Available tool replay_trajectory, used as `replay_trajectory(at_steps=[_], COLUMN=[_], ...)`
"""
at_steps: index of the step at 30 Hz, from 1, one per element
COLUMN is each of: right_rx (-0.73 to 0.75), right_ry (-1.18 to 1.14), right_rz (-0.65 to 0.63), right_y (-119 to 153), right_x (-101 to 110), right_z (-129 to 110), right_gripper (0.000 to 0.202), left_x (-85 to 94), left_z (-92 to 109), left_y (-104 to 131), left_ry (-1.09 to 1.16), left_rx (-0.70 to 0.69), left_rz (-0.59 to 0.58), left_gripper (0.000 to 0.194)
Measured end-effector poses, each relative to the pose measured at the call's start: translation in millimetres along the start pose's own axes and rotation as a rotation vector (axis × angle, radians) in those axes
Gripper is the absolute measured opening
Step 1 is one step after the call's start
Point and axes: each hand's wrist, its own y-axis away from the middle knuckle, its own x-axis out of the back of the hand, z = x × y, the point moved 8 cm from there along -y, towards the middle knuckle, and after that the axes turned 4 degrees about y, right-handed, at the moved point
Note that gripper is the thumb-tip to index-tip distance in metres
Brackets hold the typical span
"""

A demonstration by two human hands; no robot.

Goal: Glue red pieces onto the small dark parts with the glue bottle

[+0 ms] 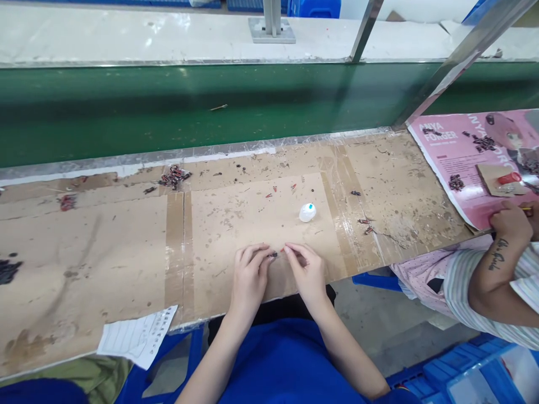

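My left hand [251,272] is over the cardboard near the front edge, its fingertips pinching a small dark part [273,255]. Just to its right my right hand [308,271] pinches a small red part [283,249] between thumb and forefinger. A narrow gap lies between the two parts. Beyond my right hand stands a small white container [307,212] with a blue mark. Small red pieces [275,189] lie scattered further back on the cardboard.
A pile of dark and red parts [174,177] lies back left, red parts [67,202] farther left. A paper sheet [137,336] overhangs the front edge. At right, a person's tattooed arm [499,258] reaches over a pink poster [450,163]. Green conveyor belt [189,112] runs behind.
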Motion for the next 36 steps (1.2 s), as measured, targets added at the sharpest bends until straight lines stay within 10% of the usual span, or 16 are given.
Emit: replay_trajectory(at_steps=[24,36], right_rx=[0.004,-0.105], right_ry=[-0.176,-0.384], right_rz=[-0.103,-0.212], right_y=[7,8], right_x=[-7,2], right_z=[-23,-25], right_gripper=[0.013,0.023], left_x=[-2.7,5.4], left_z=[9,34], left_y=[0,3], left_ry=[0.686,0.655], left_rx=[0.602,0.462], left_rz=[-0.04,-0.071], left_gripper=[0.028,0.019])
